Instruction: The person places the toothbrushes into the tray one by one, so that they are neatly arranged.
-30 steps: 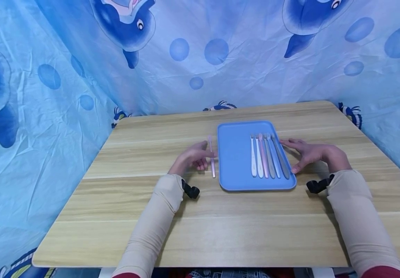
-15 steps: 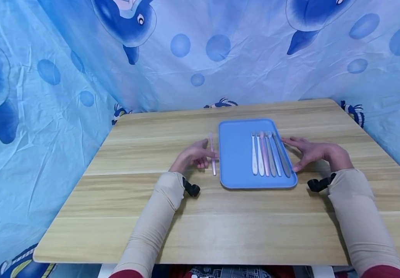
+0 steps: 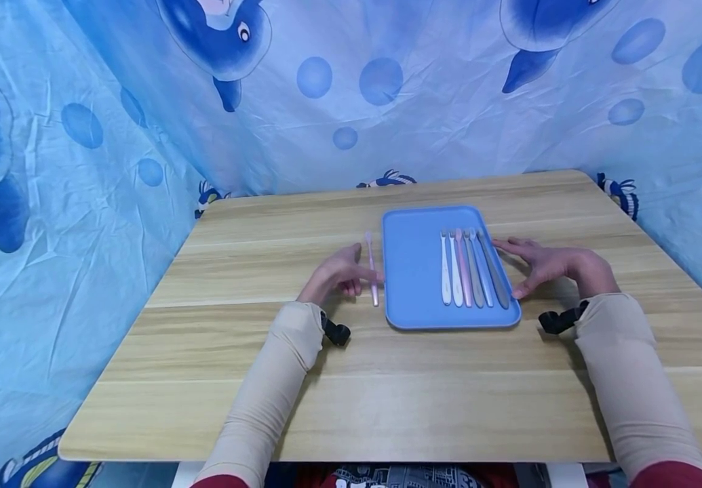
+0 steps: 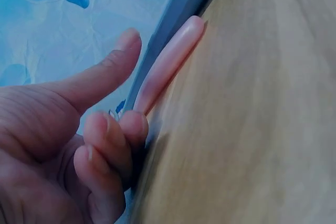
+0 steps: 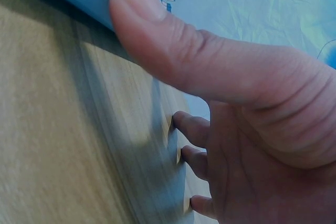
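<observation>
A blue tray (image 3: 414, 271) lies on the table with a row of slim toothbrushes (image 3: 474, 271) in white, pink, grey and blue on its right half. Just outside its left edge lies a pink toothbrush (image 3: 374, 291), whose rounded handle (image 4: 176, 45) shows along the tray's side in the left wrist view. My left hand (image 3: 338, 272) is beside it, thumb stretched across it toward the tray's edge, other fingers loosely bent. At the opposite side, my right hand (image 3: 549, 266) is spread, thumb (image 5: 139, 3) against the tray's rim and a forward fingertip near its far right edge.
A wooden table (image 3: 351, 393) carries everything. Behind it hangs a blue curtain (image 3: 436, 129) with dolphins and bubbles. Black wrist cameras (image 3: 336, 333) sit below both hands, and beige sleeves cover the forearms.
The whole head view has shifted up slightly. Both hands, the tray and the pink toothbrush otherwise stay nearly in place.
</observation>
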The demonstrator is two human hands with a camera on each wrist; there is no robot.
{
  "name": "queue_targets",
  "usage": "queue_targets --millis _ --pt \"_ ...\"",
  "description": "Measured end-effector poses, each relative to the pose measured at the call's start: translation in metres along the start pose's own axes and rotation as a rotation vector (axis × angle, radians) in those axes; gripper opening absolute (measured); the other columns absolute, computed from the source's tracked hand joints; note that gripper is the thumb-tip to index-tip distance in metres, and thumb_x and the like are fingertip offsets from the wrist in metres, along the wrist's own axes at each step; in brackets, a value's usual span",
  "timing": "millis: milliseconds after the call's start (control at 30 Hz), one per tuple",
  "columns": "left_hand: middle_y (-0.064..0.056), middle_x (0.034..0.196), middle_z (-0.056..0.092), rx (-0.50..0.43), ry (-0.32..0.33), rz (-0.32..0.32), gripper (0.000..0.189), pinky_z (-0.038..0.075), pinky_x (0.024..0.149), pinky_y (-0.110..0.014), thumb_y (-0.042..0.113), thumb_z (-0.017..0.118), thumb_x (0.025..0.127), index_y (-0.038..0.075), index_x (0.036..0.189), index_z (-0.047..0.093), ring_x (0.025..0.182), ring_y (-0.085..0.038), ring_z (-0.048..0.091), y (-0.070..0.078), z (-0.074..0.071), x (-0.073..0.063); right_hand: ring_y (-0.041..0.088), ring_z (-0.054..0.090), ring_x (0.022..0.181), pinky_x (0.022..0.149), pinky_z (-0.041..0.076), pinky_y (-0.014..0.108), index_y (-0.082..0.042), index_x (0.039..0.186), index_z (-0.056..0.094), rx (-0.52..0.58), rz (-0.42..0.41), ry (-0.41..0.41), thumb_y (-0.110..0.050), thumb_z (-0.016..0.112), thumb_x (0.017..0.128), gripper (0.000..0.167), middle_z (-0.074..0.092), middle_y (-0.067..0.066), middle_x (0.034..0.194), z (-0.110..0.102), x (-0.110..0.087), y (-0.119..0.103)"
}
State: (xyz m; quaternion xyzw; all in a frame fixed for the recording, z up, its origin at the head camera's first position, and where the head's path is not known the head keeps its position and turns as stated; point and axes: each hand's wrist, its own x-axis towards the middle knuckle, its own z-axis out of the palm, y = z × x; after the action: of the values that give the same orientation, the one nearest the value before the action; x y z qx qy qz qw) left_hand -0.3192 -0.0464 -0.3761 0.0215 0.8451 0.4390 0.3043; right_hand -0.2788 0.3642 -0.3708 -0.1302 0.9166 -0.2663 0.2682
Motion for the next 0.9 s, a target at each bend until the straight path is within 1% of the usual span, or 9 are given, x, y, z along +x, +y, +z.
queue_targets --millis 133,267,433,567,800,900 --pt "-0.004 0.062 0.06 0.024 0.024 -0.001 0.126 0.043 0.039 -0.022 0.026 0.088 0.076 0.016 0.162 -0.004 0.044 -0.011 0.05 0.0 0.002 -0.001 0.061 -0.01 0.146 0.108 0.006 0.085 -0.02 0.163 0.006 0.002 0.009 -0.002 -0.04 0.089 0.072 0.124 -0.009 0.033 0.163 -0.001 0.0 -0.002" --pt "-0.003 0.063 0.059 0.021 0.025 -0.017 0.126 0.042 0.039 -0.021 0.023 0.087 0.077 0.017 0.162 -0.005 0.044 -0.01 0.05 0.0 0.001 -0.004 0.062 -0.01 0.145 0.108 0.005 0.086 -0.021 0.163 0.007 0.001 0.012 0.0 -0.041 0.089 0.071 0.125 -0.01 0.033 0.162 0.0 -0.001 -0.003" --pt "-0.002 0.061 0.058 -0.012 0.01 -0.039 0.121 0.041 0.039 -0.021 0.02 0.083 0.081 0.02 0.162 -0.007 0.043 -0.011 0.049 -0.004 -0.008 -0.006 0.063 -0.009 0.145 0.108 0.006 0.085 -0.021 0.163 0.008 -0.011 -0.001 0.005 -0.041 0.089 0.071 0.124 -0.009 0.033 0.162 0.0 -0.001 -0.003" --pt "-0.003 0.06 0.059 -0.048 -0.018 -0.029 0.117 0.041 0.039 -0.02 0.017 0.079 0.085 0.02 0.162 -0.009 0.043 -0.011 0.05 -0.007 -0.013 -0.005 0.063 -0.009 0.145 0.107 0.006 0.086 -0.02 0.163 0.008 -0.01 -0.014 0.009 -0.04 0.089 0.071 0.124 -0.008 0.034 0.162 0.0 -0.002 -0.003" --pt "-0.006 0.061 0.062 -0.044 -0.058 -0.016 0.113 0.044 0.039 -0.021 0.015 0.075 0.089 0.021 0.161 -0.011 0.043 -0.013 0.053 -0.008 -0.015 -0.005 0.062 -0.012 0.145 0.107 0.002 0.086 -0.021 0.163 0.007 0.016 -0.015 -0.001 -0.04 0.089 0.071 0.125 -0.011 0.033 0.162 0.001 0.0 -0.001" --pt "-0.008 0.062 0.063 -0.051 -0.071 0.003 0.11 0.046 0.04 -0.022 0.012 0.072 0.091 0.02 0.161 -0.012 0.043 -0.013 0.054 -0.008 -0.016 -0.005 0.062 -0.013 0.145 0.106 0.002 0.087 -0.02 0.162 0.007 0.018 -0.026 0.001 -0.04 0.089 0.07 0.125 -0.011 0.034 0.162 0.001 0.0 -0.001"
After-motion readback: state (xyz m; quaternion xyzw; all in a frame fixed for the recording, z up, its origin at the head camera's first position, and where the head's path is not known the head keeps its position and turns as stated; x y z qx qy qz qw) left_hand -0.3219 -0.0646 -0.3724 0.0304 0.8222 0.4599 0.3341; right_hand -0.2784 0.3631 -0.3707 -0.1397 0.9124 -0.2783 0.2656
